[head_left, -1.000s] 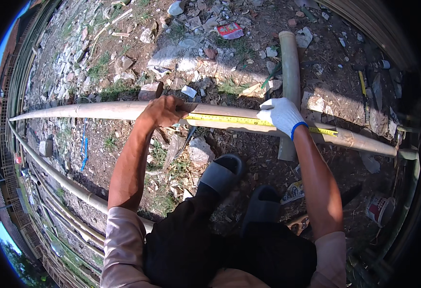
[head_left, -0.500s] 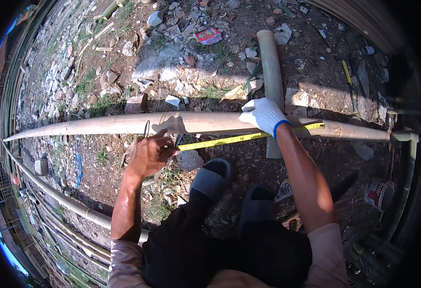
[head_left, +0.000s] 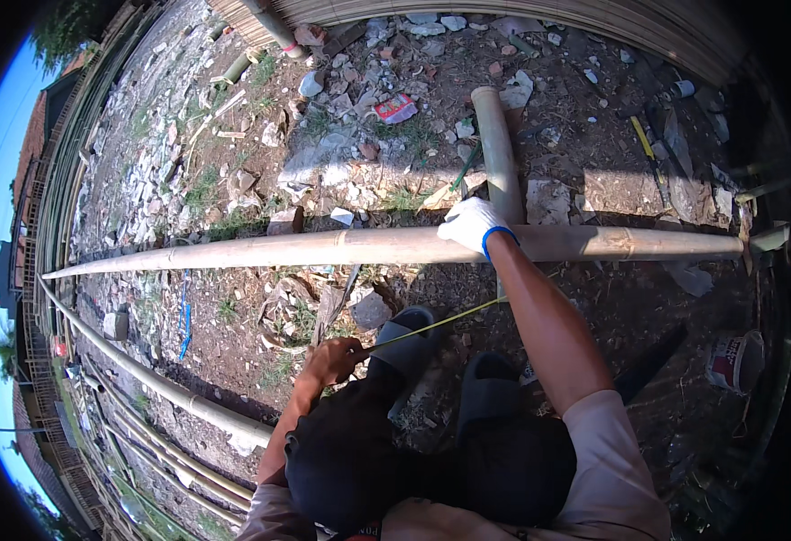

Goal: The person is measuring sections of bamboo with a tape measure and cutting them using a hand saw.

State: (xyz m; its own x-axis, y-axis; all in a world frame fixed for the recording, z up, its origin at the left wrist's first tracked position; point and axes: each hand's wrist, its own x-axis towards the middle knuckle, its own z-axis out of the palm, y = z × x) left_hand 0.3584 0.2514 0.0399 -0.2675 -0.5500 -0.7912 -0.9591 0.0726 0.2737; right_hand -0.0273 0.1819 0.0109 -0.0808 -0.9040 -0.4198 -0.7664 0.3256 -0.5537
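Note:
A long pale bamboo pole [head_left: 368,243] lies across the view from left to right. On its middle, right of centre, rests my right hand [head_left: 475,224] in a white knit glove with a blue cuff, fingers curled round the pole. My bare left hand [head_left: 332,360] is lower, beside my left knee, closed on a tape measure whose case is mostly hidden. Its thin yellow blade [head_left: 449,318] slants up to the right, below the pole, and passes out of sight at my right forearm. Under the pole a thicker, shorter bamboo piece [head_left: 498,153] lies crosswise.
My sandalled feet [head_left: 400,338] are just below the pole. Stones and rubble [head_left: 156,189] cover the ground at left. A yellow-and-black tool [head_left: 643,140] lies at upper right, a white-and-red bucket [head_left: 735,362] at lower right. Another bamboo pole [head_left: 156,370] runs diagonally at lower left.
My left hand has moved down and right, away from the pole, carrying the tape measure. The blade has swung off the pole's edge. My gloved hand stays on the pole. The view has shifted.

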